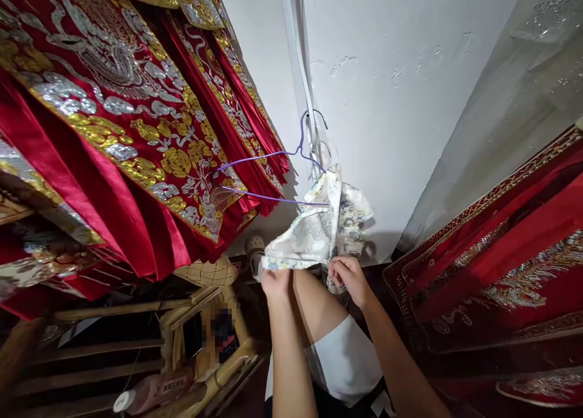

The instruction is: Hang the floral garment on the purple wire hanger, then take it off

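A white garment with a pale floral pattern [314, 229] hangs by one side from a purple wire hanger [268, 155]. The hanger's left arm is bare and its hook is up at a whitish vertical strap or pole. My left hand [277, 279] grips the garment's lower left edge, its fingers partly hidden by the cloth. At the lower right, beside a strip or seam, my right hand [347, 277] is closed with fingertips pinching the same cloth. The fabric is spread between both hands, above my bare knee.
Red embroidered cloths with gold and silver sequins [177, 157] hang at the left. More red embroidered fabric [501, 272] is at the right. A wooden chair [168, 321] holding a bottle [155, 390] stands lower left. Behind is a white wall [373, 90].
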{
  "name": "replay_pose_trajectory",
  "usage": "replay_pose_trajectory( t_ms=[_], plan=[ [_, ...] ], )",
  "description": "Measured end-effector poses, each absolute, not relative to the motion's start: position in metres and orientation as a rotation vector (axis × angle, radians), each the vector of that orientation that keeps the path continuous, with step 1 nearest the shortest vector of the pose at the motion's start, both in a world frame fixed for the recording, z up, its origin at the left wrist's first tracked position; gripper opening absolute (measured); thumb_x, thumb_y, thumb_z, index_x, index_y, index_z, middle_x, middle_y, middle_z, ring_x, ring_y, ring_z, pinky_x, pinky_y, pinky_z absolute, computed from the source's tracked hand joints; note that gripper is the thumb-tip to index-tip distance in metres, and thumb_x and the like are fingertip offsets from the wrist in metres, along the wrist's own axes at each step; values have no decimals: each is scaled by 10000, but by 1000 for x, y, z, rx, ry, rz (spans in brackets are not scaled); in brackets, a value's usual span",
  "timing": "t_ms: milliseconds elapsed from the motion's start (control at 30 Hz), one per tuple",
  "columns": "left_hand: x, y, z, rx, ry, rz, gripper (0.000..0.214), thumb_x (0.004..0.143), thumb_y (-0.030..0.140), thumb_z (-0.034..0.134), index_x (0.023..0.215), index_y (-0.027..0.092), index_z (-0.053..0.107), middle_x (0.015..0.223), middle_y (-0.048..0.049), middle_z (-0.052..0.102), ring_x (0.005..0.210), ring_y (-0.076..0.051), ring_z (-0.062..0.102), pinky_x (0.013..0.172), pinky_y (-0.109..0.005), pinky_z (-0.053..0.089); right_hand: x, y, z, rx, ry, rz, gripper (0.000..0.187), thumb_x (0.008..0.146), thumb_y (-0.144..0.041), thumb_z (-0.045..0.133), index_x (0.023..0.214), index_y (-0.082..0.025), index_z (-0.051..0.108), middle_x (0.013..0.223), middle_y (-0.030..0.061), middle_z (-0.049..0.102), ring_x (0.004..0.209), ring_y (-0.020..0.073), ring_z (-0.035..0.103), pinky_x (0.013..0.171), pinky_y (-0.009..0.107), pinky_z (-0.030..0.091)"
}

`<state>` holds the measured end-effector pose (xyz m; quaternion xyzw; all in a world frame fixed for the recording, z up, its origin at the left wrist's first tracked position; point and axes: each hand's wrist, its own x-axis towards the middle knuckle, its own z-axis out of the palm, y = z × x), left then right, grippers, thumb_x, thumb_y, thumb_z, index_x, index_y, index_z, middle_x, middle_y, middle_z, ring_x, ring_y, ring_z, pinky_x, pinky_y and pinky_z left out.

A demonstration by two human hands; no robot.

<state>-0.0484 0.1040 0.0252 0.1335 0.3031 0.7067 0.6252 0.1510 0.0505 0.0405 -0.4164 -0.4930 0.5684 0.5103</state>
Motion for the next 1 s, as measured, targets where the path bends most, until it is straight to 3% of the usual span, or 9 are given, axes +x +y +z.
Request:
replay_pose_trajectory(
  t_ms=[133,300,433,533,700,767,867,933,1000],
  plan=[
    [-31,73,13,498,885,1576,387,934,397,377,1067,220,694,1277,-128,720,1313,-317,605,1120,-524,475,176,45,44,-1013,-1586,1658,318,809,-331,603,524,-191,585,427,-32,474,403,91,384,477,252,295],
    [-8,55,59,829,721,1570,251,942,414,448,915,213,594,1393,-121,652,1411,-324,530,1173,-577,410,173,48,49,-1065,-1344,1342,433,892,-620,618,719,-226,664,666,32,624,668,197,575,636,317,464],
    [34,30,82,1031,723,1377,341,907,539,554,797,216,533,1391,-141,655,1407,-352,523,1179,-560,407,155,50,43,-982,-1063,1458,586,793,-845,569,870,-282,712,974,94,739,1039,313,658,906,429,537],
    [53,14,86,1296,743,1228,348,942,538,567,804,220,598,1424,-126,638,1433,-338,488,1214,-516,359,151,45,41,-963,-852,1536,625,737,-889,541,921,-314,703,1008,96,738,1128,323,656,923,427,564],
    [35,25,97,1595,903,1244,271,993,383,553,1211,256,650,1542,-88,535,1498,-271,402,1258,-445,258,163,44,62,-928,-935,1679,674,834,-843,408,958,-254,711,826,112,706,951,322,715,767,411,579],
    [23,41,101,1644,869,1187,337,998,350,482,1282,243,629,1525,-85,549,1470,-264,434,1249,-433,272,172,49,81,-946,-1200,1743,579,847,-769,495,895,-234,713,762,83,690,827,287,703,718,384,552],
    [8,63,101,1708,792,877,414,1000,399,364,1127,213,711,1313,-86,691,1319,-285,560,1167,-427,390,192,63,119,-972,-1605,1799,267,683,-438,823,717,-205,696,686,11,660,671,200,630,666,309,503],
    [-3,72,98,1760,860,685,460,999,472,352,989,210,731,1143,-79,743,1164,-290,628,1054,-407,478,207,76,149,-969,-1826,1800,189,646,-315,826,668,-180,696,648,-8,640,594,159,572,600,275,463],
    [-17,77,95,1868,955,553,449,983,531,413,917,209,717,1018,-61,752,1024,-273,647,940,-368,517,218,92,176,-1008,-2027,1634,153,728,-308,726,684,-162,714,647,6,644,562,146,539,549,261,423]
  ],
)
